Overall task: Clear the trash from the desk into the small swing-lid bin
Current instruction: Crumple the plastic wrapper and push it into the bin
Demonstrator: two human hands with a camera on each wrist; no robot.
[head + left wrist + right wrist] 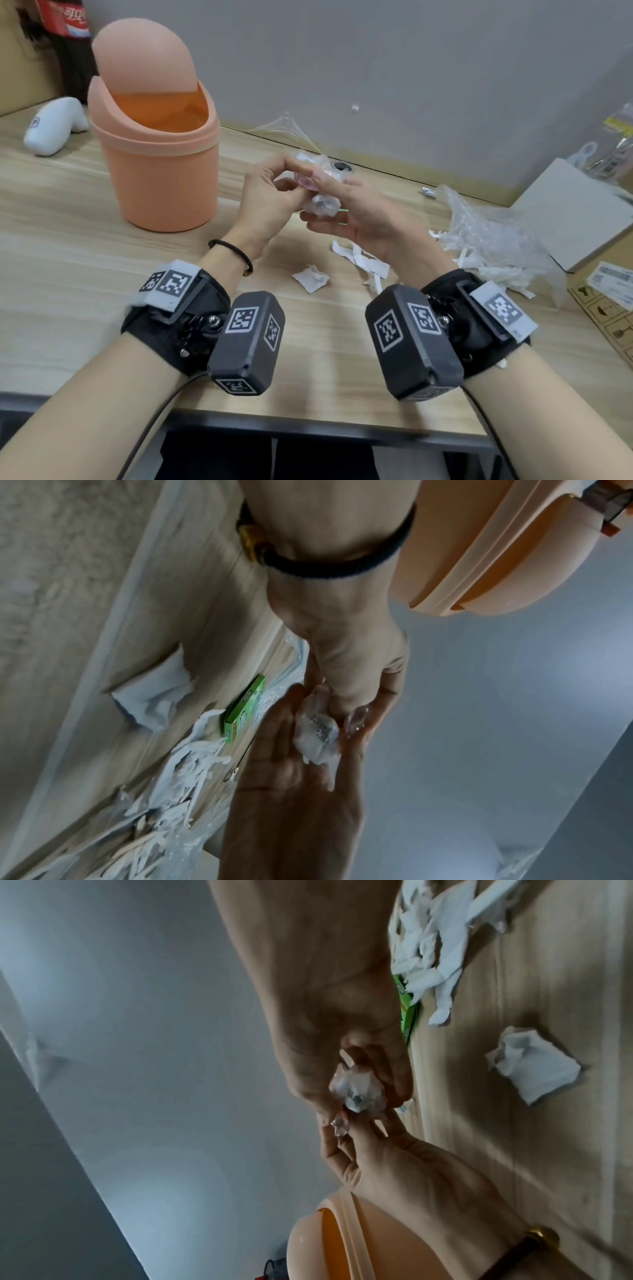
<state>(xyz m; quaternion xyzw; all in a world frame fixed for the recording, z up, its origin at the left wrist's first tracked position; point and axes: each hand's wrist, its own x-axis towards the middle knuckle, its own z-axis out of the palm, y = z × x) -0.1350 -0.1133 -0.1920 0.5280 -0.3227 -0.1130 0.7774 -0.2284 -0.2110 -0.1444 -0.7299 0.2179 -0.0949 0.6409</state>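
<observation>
Holding a crumpled wad of clear plastic wrapper with a white printed label above the pale wood-grain desk, pinched between both hands. Left hand curling thumb and fingers onto the near-left side of the wad; right hand cupping it from below and the right, fingers bent round it, thumb pressing on top. Showing in the left wrist view as a white lump lying on the right palm under the left thumb, and in the right wrist view as a small knot caught between the fingertips of both hands.

Standing upright just left of the hands, well apart from them: a small peach-pink plastic swing-lid bin, its domed lid tipped back and leaving the orange-lit mouth gaping toward the hands.

Lying on the desk near the wrists: a crumpled scrap of white paper and torn white paper strips. Sprawling further right: a heap of crinkled clear plastic film mixed with white shreds, touching a flat white box. Peeking out under the right hand in the wrist views: a small green carton. Resting behind the bin at far left: a white rounded object. Circling the left wrist: a black cord bracelet.
</observation>
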